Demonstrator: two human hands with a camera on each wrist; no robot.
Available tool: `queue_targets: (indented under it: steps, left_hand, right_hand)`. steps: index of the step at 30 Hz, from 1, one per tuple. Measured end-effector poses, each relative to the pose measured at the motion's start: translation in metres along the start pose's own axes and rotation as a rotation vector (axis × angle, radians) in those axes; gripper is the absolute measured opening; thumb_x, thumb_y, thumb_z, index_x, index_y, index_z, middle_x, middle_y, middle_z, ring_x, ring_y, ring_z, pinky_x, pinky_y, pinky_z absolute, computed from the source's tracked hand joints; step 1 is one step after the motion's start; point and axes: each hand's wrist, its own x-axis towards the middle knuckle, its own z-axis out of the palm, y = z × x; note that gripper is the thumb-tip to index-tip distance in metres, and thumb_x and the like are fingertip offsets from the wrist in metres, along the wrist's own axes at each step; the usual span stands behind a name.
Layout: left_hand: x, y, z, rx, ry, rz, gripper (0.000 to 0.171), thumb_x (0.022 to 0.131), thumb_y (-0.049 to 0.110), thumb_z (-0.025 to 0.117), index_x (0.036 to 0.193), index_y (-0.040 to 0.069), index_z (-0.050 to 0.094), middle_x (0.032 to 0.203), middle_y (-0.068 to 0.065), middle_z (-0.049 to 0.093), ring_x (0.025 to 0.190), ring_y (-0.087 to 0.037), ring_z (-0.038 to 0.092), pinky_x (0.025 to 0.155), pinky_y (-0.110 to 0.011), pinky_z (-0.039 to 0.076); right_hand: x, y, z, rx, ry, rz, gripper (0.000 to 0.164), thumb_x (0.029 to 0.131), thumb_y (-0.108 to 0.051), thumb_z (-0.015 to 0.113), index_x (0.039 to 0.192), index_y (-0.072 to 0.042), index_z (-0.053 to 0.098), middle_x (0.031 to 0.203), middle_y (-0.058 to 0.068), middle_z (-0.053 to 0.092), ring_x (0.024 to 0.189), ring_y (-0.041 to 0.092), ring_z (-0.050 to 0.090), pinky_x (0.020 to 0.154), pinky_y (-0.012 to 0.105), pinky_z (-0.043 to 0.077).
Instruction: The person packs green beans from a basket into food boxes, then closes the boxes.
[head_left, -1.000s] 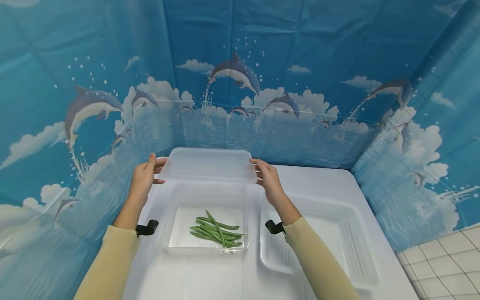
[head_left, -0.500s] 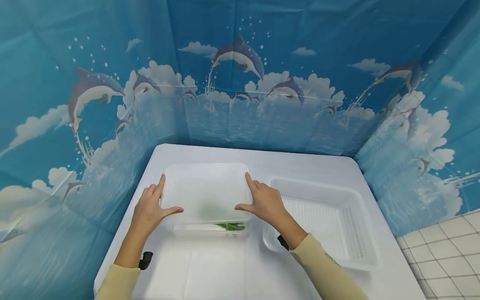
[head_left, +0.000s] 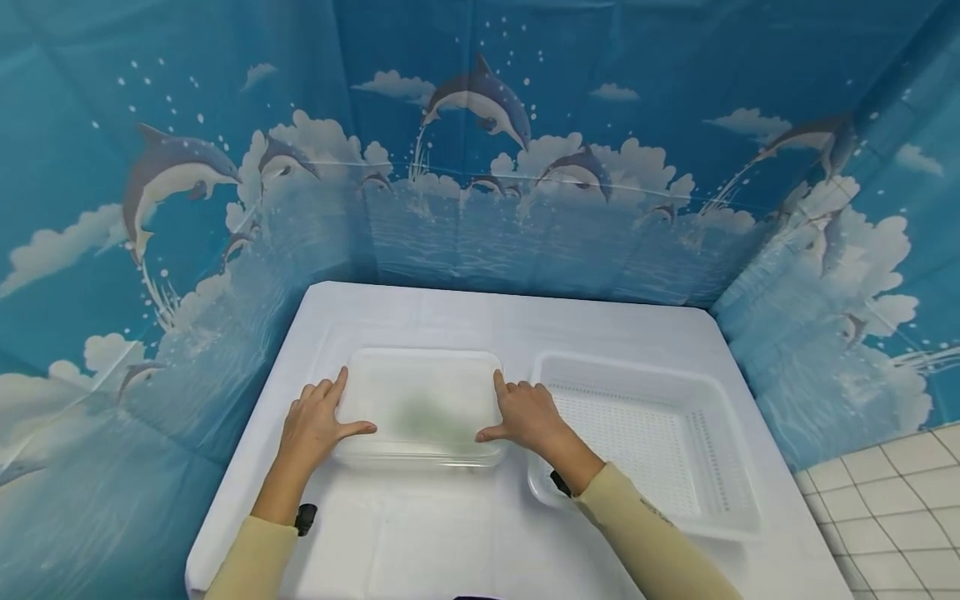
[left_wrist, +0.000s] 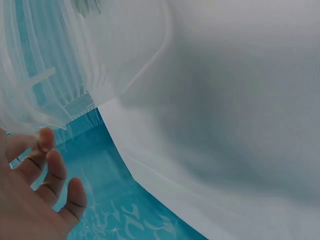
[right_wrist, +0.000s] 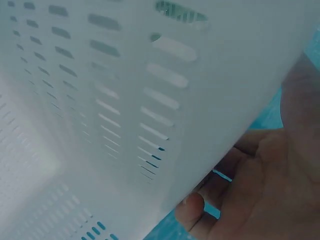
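Note:
A frosted white lid (head_left: 420, 387) lies over a clear rectangular container (head_left: 420, 461) on the white table. Through the lid, the green beans (head_left: 431, 421) appear as a green blur. My left hand (head_left: 315, 421) is at the lid's left side, index finger straight along the edge, thumb out over the top. Mirroring it, my right hand (head_left: 528, 414) is at the right side, thumb over the lid's right part. In the left wrist view my left hand (left_wrist: 42, 185) has loosely bent fingers by the clear plastic. My right hand (right_wrist: 255, 185) shows beyond the basket wall.
A white perforated basket (head_left: 637, 450) stands on the table (head_left: 420, 542) just right of the container, beneath my right forearm. Its slotted wall (right_wrist: 115, 100) fills much of the right wrist view. Behind the table hangs a blue dolphin-print curtain (head_left: 487, 225). White tiles (head_left: 900, 483) lie at far right.
Both hands have brought the lid down from a tilted position behind the container and drawn it toward me over the opening, covering the beans. The thumbs have moved onto its top.

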Motion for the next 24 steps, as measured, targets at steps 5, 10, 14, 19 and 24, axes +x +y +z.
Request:
queue_targets:
  steps: [5, 10, 14, 19, 24]
  left_hand:
    - [-0.008, 0.000, -0.003, 0.028, -0.076, -0.016, 0.120, 0.073, 0.067, 0.088, 0.160, -0.001, 0.042, 0.136, -0.027, 0.063, 0.113, -0.041, 0.059, 0.086, -0.055, 0.054]
    - [-0.021, 0.003, -0.007, 0.009, -0.146, -0.049, 0.120, 0.074, 0.066, 0.088, 0.159, -0.004, 0.041, 0.136, -0.029, 0.061, 0.109, -0.042, 0.063, 0.080, -0.052, 0.059]
    - [-0.027, 0.005, -0.006, -0.049, -0.165, -0.079, 0.121, 0.075, 0.063, 0.089, 0.161, -0.004, 0.037, 0.139, -0.030, 0.058, 0.109, -0.039, 0.065, 0.077, -0.050, 0.062]
    - [-0.032, 0.005, 0.001, -0.032, -0.114, -0.067, 0.121, 0.074, 0.064, 0.089, 0.161, -0.002, 0.039, 0.134, -0.028, 0.060, 0.099, -0.034, 0.063, 0.064, -0.040, 0.057]
    - [-0.039, 0.004, 0.005, -0.017, -0.075, -0.050, 0.118, 0.076, 0.065, 0.087, 0.161, -0.001, 0.039, 0.130, -0.028, 0.059, 0.095, -0.034, 0.062, 0.063, -0.040, 0.055]
  right_hand:
    - [-0.006, -0.004, 0.003, 0.015, -0.070, 0.001, 0.124, 0.072, -0.079, 0.080, 0.160, -0.001, 0.042, 0.135, 0.012, 0.074, 0.110, 0.033, 0.072, 0.096, 0.050, 0.053]
    - [-0.011, -0.007, 0.005, 0.034, -0.093, -0.025, 0.124, 0.071, -0.078, 0.083, 0.161, -0.001, 0.042, 0.136, 0.013, 0.074, 0.110, 0.033, 0.072, 0.097, 0.052, 0.052]
    - [-0.014, -0.008, 0.005, 0.015, -0.097, -0.030, 0.125, 0.069, -0.077, 0.084, 0.161, -0.003, 0.043, 0.133, 0.012, 0.076, 0.105, 0.030, 0.072, 0.087, 0.044, 0.050]
    - [-0.018, -0.009, 0.008, -0.009, -0.095, -0.033, 0.126, 0.067, -0.077, 0.085, 0.160, -0.003, 0.044, 0.128, 0.011, 0.077, 0.087, 0.024, 0.070, 0.075, 0.036, 0.041]
    - [-0.021, -0.009, 0.009, -0.026, -0.096, -0.055, 0.121, 0.070, -0.077, 0.082, 0.159, -0.002, 0.046, 0.127, 0.012, 0.078, 0.087, 0.025, 0.072, 0.075, 0.037, 0.043]
